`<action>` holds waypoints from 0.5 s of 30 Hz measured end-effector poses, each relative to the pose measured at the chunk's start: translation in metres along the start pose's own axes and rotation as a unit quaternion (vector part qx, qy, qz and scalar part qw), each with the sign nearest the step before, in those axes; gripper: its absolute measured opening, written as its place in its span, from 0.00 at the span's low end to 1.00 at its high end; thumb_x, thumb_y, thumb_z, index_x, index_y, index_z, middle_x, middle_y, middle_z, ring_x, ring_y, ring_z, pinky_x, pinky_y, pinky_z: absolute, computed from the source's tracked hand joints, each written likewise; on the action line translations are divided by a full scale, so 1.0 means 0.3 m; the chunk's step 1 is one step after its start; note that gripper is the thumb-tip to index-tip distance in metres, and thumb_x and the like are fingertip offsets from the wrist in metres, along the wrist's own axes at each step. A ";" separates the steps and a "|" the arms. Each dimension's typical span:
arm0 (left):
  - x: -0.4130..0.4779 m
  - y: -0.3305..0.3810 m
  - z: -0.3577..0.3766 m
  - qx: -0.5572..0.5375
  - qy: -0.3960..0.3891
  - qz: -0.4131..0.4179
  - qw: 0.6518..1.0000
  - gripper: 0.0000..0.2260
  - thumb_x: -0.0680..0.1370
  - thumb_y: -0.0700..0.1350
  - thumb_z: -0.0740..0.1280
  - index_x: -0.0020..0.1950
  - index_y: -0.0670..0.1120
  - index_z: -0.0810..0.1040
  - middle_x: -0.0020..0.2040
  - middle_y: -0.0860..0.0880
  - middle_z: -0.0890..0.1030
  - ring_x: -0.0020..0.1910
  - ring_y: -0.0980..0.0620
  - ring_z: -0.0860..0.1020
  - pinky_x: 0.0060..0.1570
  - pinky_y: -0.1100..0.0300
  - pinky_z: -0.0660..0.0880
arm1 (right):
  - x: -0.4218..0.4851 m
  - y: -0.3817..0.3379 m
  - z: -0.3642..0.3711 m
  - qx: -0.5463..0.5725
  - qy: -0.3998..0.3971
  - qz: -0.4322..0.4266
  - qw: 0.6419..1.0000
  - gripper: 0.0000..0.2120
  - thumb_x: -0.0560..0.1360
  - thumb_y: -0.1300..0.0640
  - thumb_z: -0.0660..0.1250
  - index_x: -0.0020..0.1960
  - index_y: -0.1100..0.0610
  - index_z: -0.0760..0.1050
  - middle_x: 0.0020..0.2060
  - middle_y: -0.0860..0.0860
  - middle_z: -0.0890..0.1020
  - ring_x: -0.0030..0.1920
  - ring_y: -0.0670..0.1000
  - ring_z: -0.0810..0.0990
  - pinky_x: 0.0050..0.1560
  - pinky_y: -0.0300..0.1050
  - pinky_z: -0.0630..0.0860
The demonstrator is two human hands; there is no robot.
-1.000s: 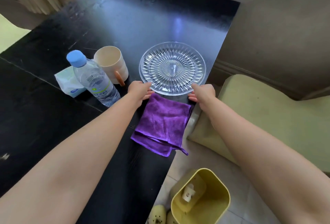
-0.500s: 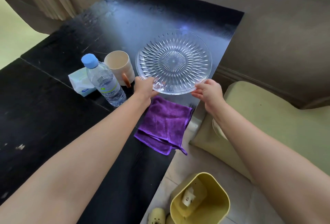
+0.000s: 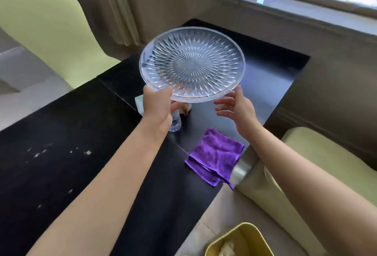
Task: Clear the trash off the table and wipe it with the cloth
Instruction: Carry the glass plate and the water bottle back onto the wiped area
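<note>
I am holding the clear glass plate (image 3: 191, 63) up in the air above the black worktop (image 3: 85, 133), tilted so its cut starburst pattern is facing me. My left hand (image 3: 158, 104) is gripping the near left part of the plate's rim, thumb on top and the other fingers hidden beneath it. My right hand (image 3: 237, 107) is hanging just beside the near right edge of the rim with its fingers spread and loose, closed on nothing; whether a fingertip is brushing the rim I cannot tell.

The purple cloth (image 3: 215, 161) is lying folded on the worktop near its right edge, below my right wrist, with one corner drooping over the side. Behind my left hand the bottom of a plastic water bottle (image 3: 175, 123) is standing on the worktop, and beside it only small bits of a cup (image 3: 186, 107) and a pale tissue pack (image 3: 139, 102) are showing under the plate. White crumbs (image 3: 61, 152) are dotting the worktop to the left of my left forearm.

On the floor at the lower right the yellow bin (image 3: 240, 241) is sitting with crumpled paper inside. A pale green chair (image 3: 49, 29) is standing across the worktop, and another pale green seat (image 3: 318, 161) is just beside its right edge.
</note>
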State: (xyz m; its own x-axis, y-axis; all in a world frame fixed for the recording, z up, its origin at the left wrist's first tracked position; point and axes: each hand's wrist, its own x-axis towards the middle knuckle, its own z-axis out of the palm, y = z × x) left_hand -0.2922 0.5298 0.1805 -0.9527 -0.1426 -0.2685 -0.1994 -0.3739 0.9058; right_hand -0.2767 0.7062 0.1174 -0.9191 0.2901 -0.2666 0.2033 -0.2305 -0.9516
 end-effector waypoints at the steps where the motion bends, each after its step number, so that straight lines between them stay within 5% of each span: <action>1: 0.003 0.029 -0.029 0.003 0.011 0.003 1.000 0.21 0.73 0.28 0.57 0.65 0.40 0.68 0.61 0.39 0.77 0.51 0.44 0.81 0.30 0.56 0.82 | 0.005 0.010 0.045 -0.028 -0.013 0.003 1.000 0.20 0.82 0.48 0.49 0.45 0.58 0.74 0.40 0.58 0.80 0.33 0.51 0.77 0.33 0.40 0.78; 5: 0.027 0.092 -0.167 -0.002 0.053 0.001 0.999 0.20 0.73 0.28 0.57 0.63 0.42 0.68 0.62 0.40 0.77 0.56 0.43 0.81 0.32 0.55 0.82 | 0.058 0.091 0.212 -0.163 -0.069 0.011 0.984 0.09 0.78 0.57 0.60 0.55 0.59 0.74 0.49 0.56 0.79 0.41 0.49 0.77 0.39 0.38 0.73; 7: 0.037 0.108 -0.239 -0.010 0.070 -0.004 0.998 0.21 0.73 0.28 0.57 0.65 0.41 0.67 0.63 0.38 0.77 0.56 0.42 0.81 0.35 0.53 0.83 | 0.090 0.120 0.281 -0.210 -0.107 0.022 0.972 0.24 0.72 0.52 0.69 0.65 0.60 0.71 0.59 0.55 0.79 0.51 0.50 0.79 0.47 0.38 0.75; 10: 0.029 0.125 -0.337 -0.043 0.098 -0.005 0.994 0.21 0.75 0.28 0.56 0.67 0.39 0.66 0.61 0.37 0.78 0.54 0.41 0.82 0.38 0.49 0.83 | 0.142 0.157 0.367 -0.264 -0.117 0.008 0.957 0.45 0.57 0.43 0.76 0.70 0.52 0.65 0.66 0.53 0.75 0.65 0.54 0.75 0.66 0.52 0.72; 15: -0.013 0.144 -0.471 -0.087 0.138 0.008 0.987 0.14 0.77 0.28 0.54 0.59 0.41 0.66 0.49 0.38 0.79 0.42 0.45 0.82 0.32 0.53 0.82 | 0.133 0.135 0.475 -0.362 -0.083 -0.028 0.928 0.37 0.66 0.56 0.76 0.70 0.55 0.64 0.64 0.54 0.75 0.66 0.57 0.72 0.66 0.50 0.70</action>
State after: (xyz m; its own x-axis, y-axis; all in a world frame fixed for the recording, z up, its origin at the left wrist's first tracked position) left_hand -0.2647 0.3848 0.1745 -0.8520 -0.3840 -0.3559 -0.1199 -0.5188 0.8465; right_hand -0.3531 0.5762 0.0902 -0.9620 0.1213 -0.2445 0.2724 0.4822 -0.8326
